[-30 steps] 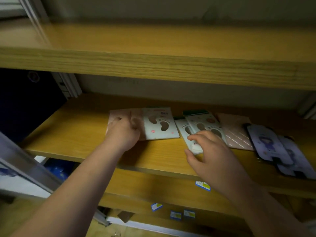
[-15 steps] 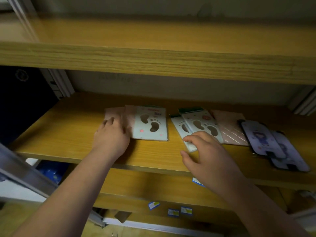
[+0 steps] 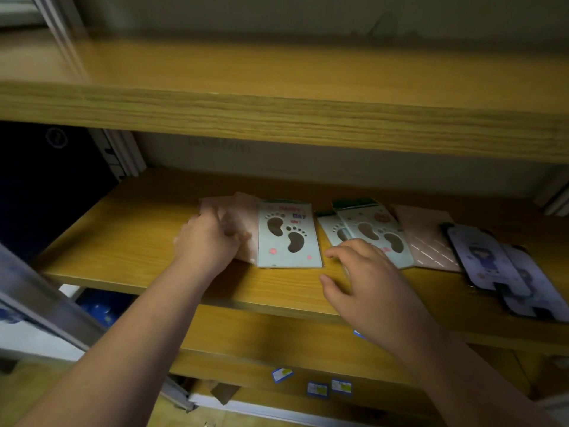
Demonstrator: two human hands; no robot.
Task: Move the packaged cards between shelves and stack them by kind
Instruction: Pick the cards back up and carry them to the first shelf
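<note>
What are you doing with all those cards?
A person is sorting packaged cards on the middle shelf. The left hand grips the pink cards beside a footprint card. The right hand rests its fingers on two more footprint cards. Another pink card and two purple cards lie further right.

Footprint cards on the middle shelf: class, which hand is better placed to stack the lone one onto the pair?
Probably the right hand: it rests by the pair, beside the lone footprint card. The left hand grips pink cards.
</note>
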